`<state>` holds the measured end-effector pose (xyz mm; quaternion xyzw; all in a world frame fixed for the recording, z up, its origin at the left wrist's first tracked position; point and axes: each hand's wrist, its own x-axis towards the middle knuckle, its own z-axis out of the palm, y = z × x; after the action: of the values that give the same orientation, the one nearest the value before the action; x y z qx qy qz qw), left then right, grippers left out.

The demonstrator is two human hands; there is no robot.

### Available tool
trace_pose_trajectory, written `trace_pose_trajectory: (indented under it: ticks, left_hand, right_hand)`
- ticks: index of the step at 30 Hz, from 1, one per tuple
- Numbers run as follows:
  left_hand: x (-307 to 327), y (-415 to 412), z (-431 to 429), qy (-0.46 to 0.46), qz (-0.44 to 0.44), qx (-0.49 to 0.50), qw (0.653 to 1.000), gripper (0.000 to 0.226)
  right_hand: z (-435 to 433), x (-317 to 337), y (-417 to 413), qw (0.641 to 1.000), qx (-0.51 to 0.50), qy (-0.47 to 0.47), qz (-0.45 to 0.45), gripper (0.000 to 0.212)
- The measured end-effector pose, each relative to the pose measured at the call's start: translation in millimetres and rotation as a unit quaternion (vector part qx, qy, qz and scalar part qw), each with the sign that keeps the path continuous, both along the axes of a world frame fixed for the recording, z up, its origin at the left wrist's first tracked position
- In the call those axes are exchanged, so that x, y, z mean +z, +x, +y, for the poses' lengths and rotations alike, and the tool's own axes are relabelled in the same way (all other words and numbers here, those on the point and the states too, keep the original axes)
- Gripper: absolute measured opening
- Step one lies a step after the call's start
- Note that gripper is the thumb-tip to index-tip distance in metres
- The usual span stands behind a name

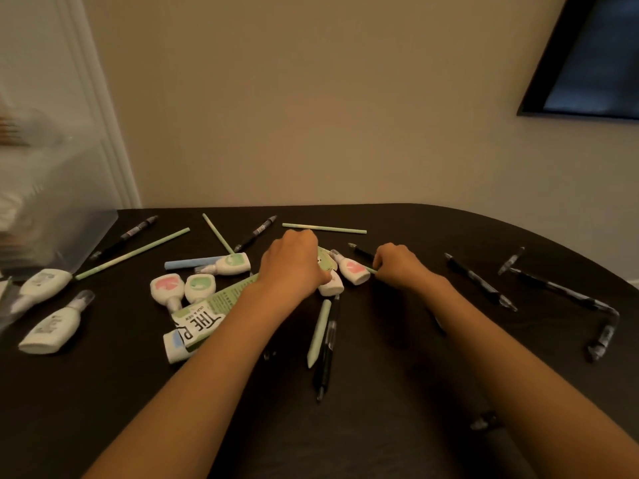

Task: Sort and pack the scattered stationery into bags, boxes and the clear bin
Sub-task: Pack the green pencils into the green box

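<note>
Broadly, progress: sorting is looking barely begun, since most stationery is still lying loose on the dark tabletop [397,392].
Left hand [294,264]: its grip is curling down over a green-printed box [207,312] running toward 7 o'clock; whether the fingers are truly clamping it, I cannot tell.
Right hand [397,264]: its grip is closing, pinched, on a thin green stick [371,270] beside a correction-fluid bottle [351,268].
Clear bin [52,216]: sitting at 9 o'clock on the tabletop edge, blurred, already holding something indistinct.
Left to pack: other white bottles are lying around 8 o'clock, green sticks near 12 o'clock, black pens [479,281] toward 3 o'clock.
Bags: none showing clearly.
</note>
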<state>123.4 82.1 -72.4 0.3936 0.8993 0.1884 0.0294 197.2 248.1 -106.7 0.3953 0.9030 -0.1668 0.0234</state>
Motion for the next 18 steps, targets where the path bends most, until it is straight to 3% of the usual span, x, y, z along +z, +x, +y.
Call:
trace_pose_trajectory:
  ticks: [5, 9, 14, 18]
  left_hand:
    - [-3.1, -19.1, 10.8, -0.008, -0.002, 0.004, 1.0, 0.039]
    - [-3.3, -38.4, 11.4, -0.014, 0.023, 0.013, 1.0, 0.04]
    - [-6.6, -61.0, 13.8, -0.015, 0.024, 0.025, 0.999, 0.047]
    - [-11.3, -76.6, 13.9, -0.006, 0.034, 0.033, 0.999, 0.046]
  right_hand:
    - [10.5, 13.4, -12.1, 0.998, 0.039, 0.032, -0.034, 0.017]
    - [12.4, 26.9, -38.2, 0.984, 0.085, 0.157, -0.018, 0.015]
    - [6.4, 10.0, -95.8, 0.964, 0.126, 0.228, -0.053, 0.044]
    - [13.8, 6.2, -122.9, 0.947, 0.151, 0.262, -0.109, 0.035]
